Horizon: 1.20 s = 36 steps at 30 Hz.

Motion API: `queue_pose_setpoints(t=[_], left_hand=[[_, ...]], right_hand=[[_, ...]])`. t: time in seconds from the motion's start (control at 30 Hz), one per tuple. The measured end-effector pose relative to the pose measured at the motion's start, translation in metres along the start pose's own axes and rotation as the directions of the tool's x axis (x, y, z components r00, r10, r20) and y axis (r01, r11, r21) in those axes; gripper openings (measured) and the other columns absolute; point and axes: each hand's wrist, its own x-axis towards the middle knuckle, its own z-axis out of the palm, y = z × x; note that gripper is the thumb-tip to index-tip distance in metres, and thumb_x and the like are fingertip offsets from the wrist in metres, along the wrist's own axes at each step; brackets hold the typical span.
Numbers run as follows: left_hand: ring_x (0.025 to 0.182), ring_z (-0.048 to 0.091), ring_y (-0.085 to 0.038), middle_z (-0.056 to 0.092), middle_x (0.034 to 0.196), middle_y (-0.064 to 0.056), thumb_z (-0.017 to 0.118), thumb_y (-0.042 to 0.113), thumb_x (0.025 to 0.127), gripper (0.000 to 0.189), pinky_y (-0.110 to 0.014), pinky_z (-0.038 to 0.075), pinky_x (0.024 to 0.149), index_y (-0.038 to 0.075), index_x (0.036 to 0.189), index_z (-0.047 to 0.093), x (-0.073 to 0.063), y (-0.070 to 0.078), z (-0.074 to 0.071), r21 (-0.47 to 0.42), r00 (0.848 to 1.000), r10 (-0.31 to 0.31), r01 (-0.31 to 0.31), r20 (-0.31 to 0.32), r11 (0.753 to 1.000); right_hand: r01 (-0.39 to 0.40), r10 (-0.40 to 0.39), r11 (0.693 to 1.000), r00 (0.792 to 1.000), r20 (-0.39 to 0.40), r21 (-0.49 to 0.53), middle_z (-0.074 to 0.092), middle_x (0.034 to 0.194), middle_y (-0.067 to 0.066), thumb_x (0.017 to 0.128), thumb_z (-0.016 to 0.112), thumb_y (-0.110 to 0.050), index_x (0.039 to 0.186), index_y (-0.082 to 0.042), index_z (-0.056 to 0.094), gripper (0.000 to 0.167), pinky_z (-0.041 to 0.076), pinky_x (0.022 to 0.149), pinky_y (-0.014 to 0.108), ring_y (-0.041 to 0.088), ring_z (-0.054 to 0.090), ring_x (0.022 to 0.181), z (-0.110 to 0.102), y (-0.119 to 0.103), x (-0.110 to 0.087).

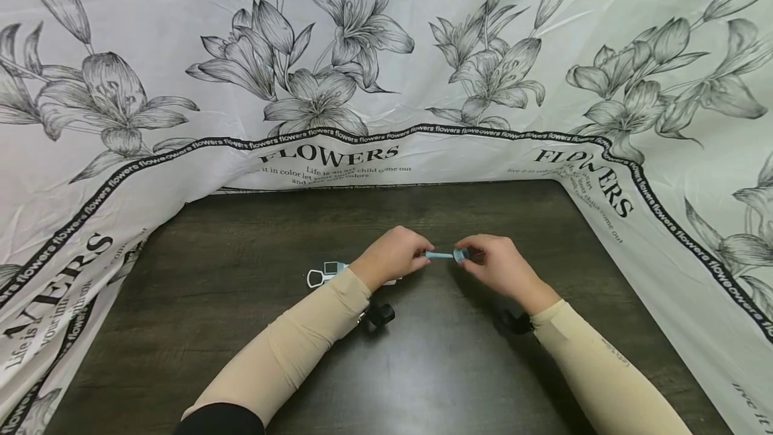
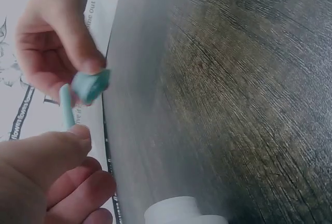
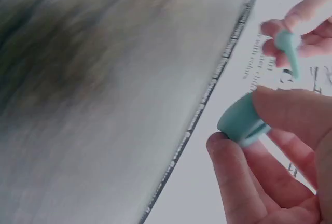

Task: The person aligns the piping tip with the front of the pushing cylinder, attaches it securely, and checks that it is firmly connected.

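Observation:
My left hand (image 1: 394, 255) pinches a slim teal rod (image 1: 439, 255) by one end, between thumb and fingers. In the right wrist view the rod (image 3: 292, 60) shows a wider rounded end at the fingers and a thin free end. My right hand (image 1: 502, 266) grips a short, round teal piece (image 3: 243, 117) between thumb and fingertips. The left wrist view shows this round piece (image 2: 91, 85) close to the rod's free end; whether they touch I cannot tell. Both hands are held over the table.
A white and light-blue object (image 1: 329, 270) with a loop at one end lies on the dark wooden table (image 1: 253, 354), partly hidden by the left forearm. White flower-printed cloth (image 1: 423, 160) hangs behind and along both sides. Black wrist cameras (image 1: 382, 315) sit under both wrists.

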Motion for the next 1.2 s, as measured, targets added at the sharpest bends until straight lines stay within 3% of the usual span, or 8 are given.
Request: queue_pose_setpoints(t=[0.17,0.5,0.73,1.2], left_hand=[[0.07,0.06,-0.006,0.078,0.098,-0.001,0.075,0.015,0.103,0.023,-0.024,0.051,0.068,0.005,0.123,0.079,-0.001,0.001,0.003,-0.029,1.0,-0.027,0.027,-0.015,0.999],[0.081,0.07,-0.01,0.079,0.098,-0.002,0.076,0.014,0.102,0.023,-0.026,0.056,0.075,0.004,0.123,0.078,-0.002,0.004,0.001,-0.039,0.996,-0.068,0.066,-0.054,0.997],[0.081,0.071,-0.01,0.079,0.097,-0.003,0.077,0.012,0.101,0.024,-0.025,0.056,0.075,0.001,0.122,0.078,-0.001,0.009,0.003,-0.051,0.997,-0.069,0.067,-0.042,0.996],[0.081,0.07,-0.009,0.078,0.093,-0.002,0.08,0.011,0.098,0.019,-0.023,0.055,0.074,0.004,0.116,0.081,0.0,0.019,0.003,-0.079,0.988,-0.136,0.13,-0.076,0.988]], right_hand=[[-0.09,0.096,0.974,0.995,-0.018,0.21,0.077,0.114,0.005,0.093,0.084,-0.004,0.123,-0.004,0.076,0.032,0.062,0.082,0.03,0.019,0.077,0.097,-0.004,-0.006,-0.001],[-0.194,0.214,0.923,0.976,-0.025,0.333,0.077,0.112,0.004,0.095,0.084,-0.015,0.122,-0.012,0.077,0.028,0.061,0.079,0.031,0.018,0.076,0.097,-0.013,-0.011,-0.002],[-0.187,0.195,0.89,0.98,0.023,0.417,0.078,0.11,0.006,0.094,0.085,-0.015,0.121,-0.008,0.077,0.028,0.061,0.078,0.03,0.018,0.077,0.096,-0.006,-0.01,-0.001],[-0.185,0.184,0.873,0.982,0.048,0.451,0.078,0.109,0.007,0.095,0.085,-0.018,0.12,-0.008,0.077,0.028,0.061,0.079,0.03,0.021,0.077,0.097,-0.001,-0.018,-0.002]])
